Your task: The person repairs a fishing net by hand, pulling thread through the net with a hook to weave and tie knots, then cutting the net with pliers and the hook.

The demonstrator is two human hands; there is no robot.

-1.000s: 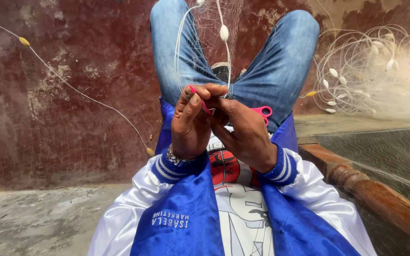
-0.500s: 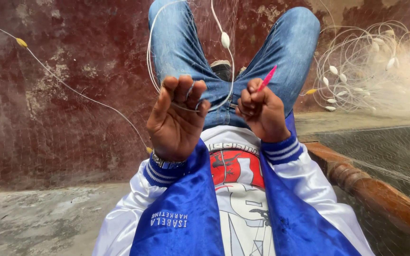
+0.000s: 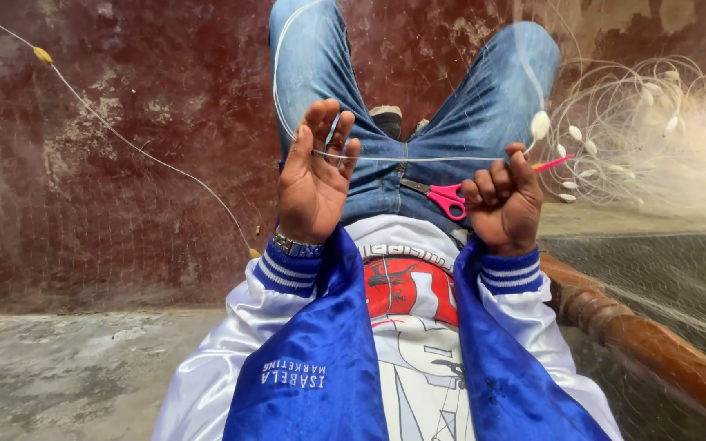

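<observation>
My left hand [image 3: 314, 180] is raised palm-up with fingers spread, and a thin white line [image 3: 418, 158] runs across its fingertips. That line stretches taut to my right hand [image 3: 503, 204], which is closed in a fist around a slim pink netting needle [image 3: 552, 163]. Pink-handled scissors [image 3: 446, 196] lie on my lap between the hands, against my blue jeans [image 3: 484, 106]. A white oval float [image 3: 540, 125] hangs on the line just above my right hand.
A heap of pale fishing net with several white floats [image 3: 655, 139] lies at the right. A brown wooden rail [image 3: 647, 343] runs along the lower right. A cord with a yellow float [image 3: 42, 55] crosses the dark red wall at the left.
My hands, joined at first, have drawn apart. The right hand has moved right and pulled the line taut across the left hand's fingers, uncovering the scissors on my lap.
</observation>
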